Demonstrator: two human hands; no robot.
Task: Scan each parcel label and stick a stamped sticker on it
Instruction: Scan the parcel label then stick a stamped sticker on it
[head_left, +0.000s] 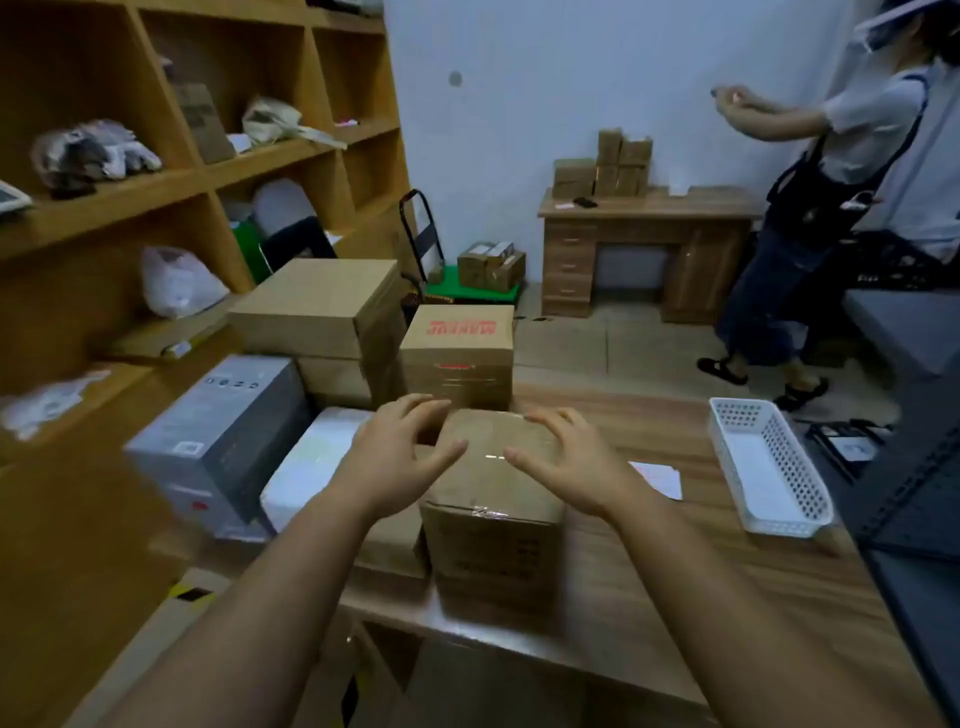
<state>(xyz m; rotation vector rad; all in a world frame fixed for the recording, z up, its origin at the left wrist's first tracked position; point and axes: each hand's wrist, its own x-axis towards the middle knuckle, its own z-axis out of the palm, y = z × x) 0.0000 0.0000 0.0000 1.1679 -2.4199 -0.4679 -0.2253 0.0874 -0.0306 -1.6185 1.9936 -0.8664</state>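
Head view: the taped cardboard parcel (493, 499) sits on the table (649, 582) before me. My left hand (400, 457) and right hand (566, 462) hover spread above its top, gripping nothing. I see no sticker or scanner near it, so scanning and stickering seem undone.

Blurred print on the taped parcel (493, 519), unreadable.

Only thing I could actually read was red block lettering, looked like "MAKEUP", printed upside down on top of the cardboard box (457, 332) behind the hands. Print on the nearer carton (493, 551) was too blurry.
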